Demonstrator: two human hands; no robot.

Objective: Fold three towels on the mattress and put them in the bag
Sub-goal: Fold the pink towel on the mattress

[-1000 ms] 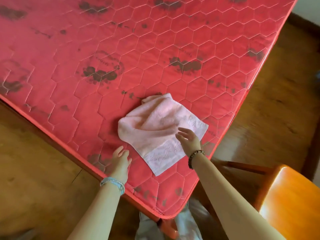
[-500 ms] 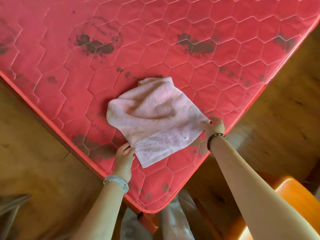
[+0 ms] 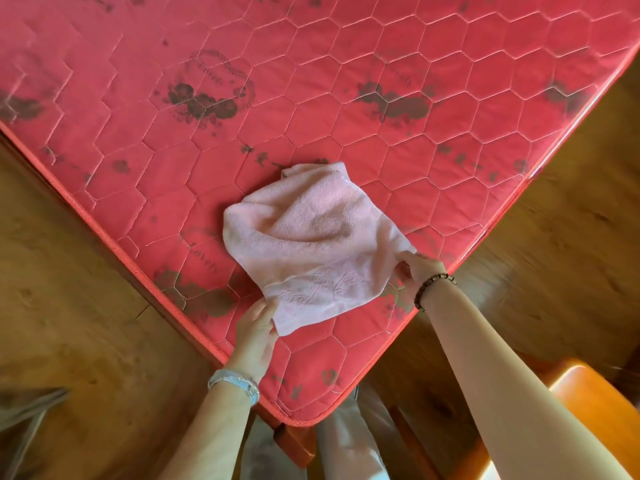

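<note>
1. Pink towel lies rumpled on the mattress, near its 6 o'clock corner
2. My left hand pinches the towel's 7 o'clock corner, my right hand its 4 o'clock corner
3. Folding step: next, carry both corners toward 12

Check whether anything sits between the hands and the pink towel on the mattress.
Nothing does. The left hand already pinches the towel at its near corner, and the right hand grips its right corner. The mattress around the towel shows only its printed pattern.
</note>
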